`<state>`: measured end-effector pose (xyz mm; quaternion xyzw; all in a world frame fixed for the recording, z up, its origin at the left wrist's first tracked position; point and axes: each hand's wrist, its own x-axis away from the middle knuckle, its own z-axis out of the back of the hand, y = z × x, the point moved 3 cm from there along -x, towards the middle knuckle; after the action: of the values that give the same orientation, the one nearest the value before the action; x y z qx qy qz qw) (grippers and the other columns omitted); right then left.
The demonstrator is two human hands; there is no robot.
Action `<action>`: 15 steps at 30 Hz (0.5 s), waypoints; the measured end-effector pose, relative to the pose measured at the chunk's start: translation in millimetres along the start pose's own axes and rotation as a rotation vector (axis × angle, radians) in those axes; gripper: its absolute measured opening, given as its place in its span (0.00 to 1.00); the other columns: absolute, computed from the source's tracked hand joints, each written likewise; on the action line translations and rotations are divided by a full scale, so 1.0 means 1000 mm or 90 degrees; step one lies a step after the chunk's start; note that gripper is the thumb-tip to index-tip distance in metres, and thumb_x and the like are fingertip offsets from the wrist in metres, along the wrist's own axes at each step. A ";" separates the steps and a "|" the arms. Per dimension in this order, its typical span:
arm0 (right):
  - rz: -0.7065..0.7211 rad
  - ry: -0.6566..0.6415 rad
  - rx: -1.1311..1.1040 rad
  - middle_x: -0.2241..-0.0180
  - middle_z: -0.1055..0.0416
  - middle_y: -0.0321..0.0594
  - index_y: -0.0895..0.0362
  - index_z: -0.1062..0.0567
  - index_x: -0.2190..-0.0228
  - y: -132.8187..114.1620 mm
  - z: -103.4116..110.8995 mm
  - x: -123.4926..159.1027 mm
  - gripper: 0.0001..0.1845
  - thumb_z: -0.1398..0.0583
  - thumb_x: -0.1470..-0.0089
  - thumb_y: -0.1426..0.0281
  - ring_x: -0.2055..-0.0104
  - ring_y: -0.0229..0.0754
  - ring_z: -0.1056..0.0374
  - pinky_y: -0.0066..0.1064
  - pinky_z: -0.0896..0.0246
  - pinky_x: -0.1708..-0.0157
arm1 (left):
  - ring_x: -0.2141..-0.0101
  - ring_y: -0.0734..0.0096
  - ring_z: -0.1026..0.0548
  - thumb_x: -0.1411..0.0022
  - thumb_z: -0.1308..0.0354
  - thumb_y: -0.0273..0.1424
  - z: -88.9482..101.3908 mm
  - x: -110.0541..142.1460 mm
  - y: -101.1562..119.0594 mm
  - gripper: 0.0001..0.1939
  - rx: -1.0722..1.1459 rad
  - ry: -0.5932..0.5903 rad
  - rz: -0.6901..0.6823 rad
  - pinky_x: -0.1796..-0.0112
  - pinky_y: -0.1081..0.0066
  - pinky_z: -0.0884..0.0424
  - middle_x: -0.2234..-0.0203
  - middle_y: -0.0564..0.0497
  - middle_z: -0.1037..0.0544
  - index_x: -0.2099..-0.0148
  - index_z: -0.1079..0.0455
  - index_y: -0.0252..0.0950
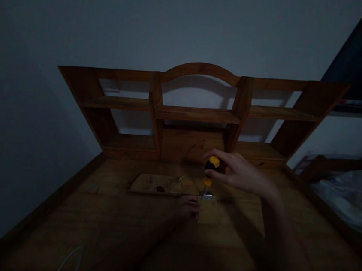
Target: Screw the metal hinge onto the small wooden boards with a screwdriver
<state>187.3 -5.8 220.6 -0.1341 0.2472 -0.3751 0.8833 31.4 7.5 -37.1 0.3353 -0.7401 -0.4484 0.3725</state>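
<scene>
My right hand (234,170) is closed around a yellow and black screwdriver (211,168), which stands nearly upright. The screwdriver's tip meets a small metal hinge (207,196) at the far edge of a small wooden board (208,211). At the left edge of that board, my left hand (189,206) has its fingers curled against it, steadying or gripping the side; the fingertips are dark and partly hidden. Just beyond my left hand lies a flat, light-brown piece (158,184) with small bits on it, too dim to make out.
A wooden shelf unit (199,114) with several compartments stands at the back of the wooden desk (119,228). A pale cable (71,258) curves near the front left. Plastic-looking bags (349,196) lie beyond the desk's right edge. The room is dim.
</scene>
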 end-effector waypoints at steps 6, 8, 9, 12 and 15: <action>-0.132 0.112 0.193 0.71 0.27 0.42 0.55 0.31 0.60 0.006 -0.006 -0.006 0.24 0.46 0.41 0.48 0.67 0.50 0.29 0.35 0.43 0.68 | 0.82 0.75 0.32 0.55 0.32 0.36 0.001 -0.002 -0.002 0.14 -0.009 -0.007 -0.012 0.77 0.74 0.41 0.82 0.52 0.27 0.68 0.28 0.32; -0.111 0.107 0.175 0.64 0.25 0.45 0.55 0.31 0.56 0.006 -0.005 -0.005 0.20 0.44 0.41 0.53 0.62 0.51 0.28 0.36 0.40 0.64 | 0.82 0.75 0.32 0.54 0.31 0.35 0.000 -0.002 -0.002 0.14 -0.010 0.001 -0.017 0.77 0.74 0.41 0.82 0.52 0.27 0.68 0.27 0.32; -0.078 0.090 0.139 0.58 0.25 0.44 0.55 0.32 0.54 0.005 -0.004 -0.004 0.18 0.43 0.41 0.58 0.58 0.50 0.29 0.36 0.39 0.60 | 0.82 0.75 0.32 0.55 0.31 0.35 0.000 -0.002 -0.002 0.15 -0.008 0.002 -0.018 0.78 0.74 0.41 0.82 0.52 0.27 0.68 0.27 0.32; 0.015 0.009 0.020 0.48 0.30 0.38 0.50 0.34 0.49 -0.001 -0.002 -0.001 0.21 0.41 0.45 0.70 0.49 0.44 0.32 0.33 0.41 0.51 | 0.82 0.75 0.31 0.56 0.30 0.35 -0.001 0.001 0.000 0.16 0.004 0.011 -0.018 0.78 0.74 0.40 0.81 0.52 0.27 0.66 0.27 0.31; 0.010 -0.021 -0.006 0.54 0.27 0.34 0.49 0.32 0.52 -0.004 -0.004 -0.001 0.15 0.42 0.42 0.68 0.54 0.42 0.30 0.31 0.40 0.55 | 0.82 0.75 0.31 0.57 0.29 0.36 -0.001 0.002 0.001 0.18 0.005 0.018 -0.007 0.78 0.74 0.39 0.80 0.52 0.26 0.66 0.28 0.31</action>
<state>182.7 -8.0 219.0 -0.1427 0.2355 -0.3649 0.8894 31.0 5.8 -35.0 0.3470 -0.7346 -0.4426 0.3795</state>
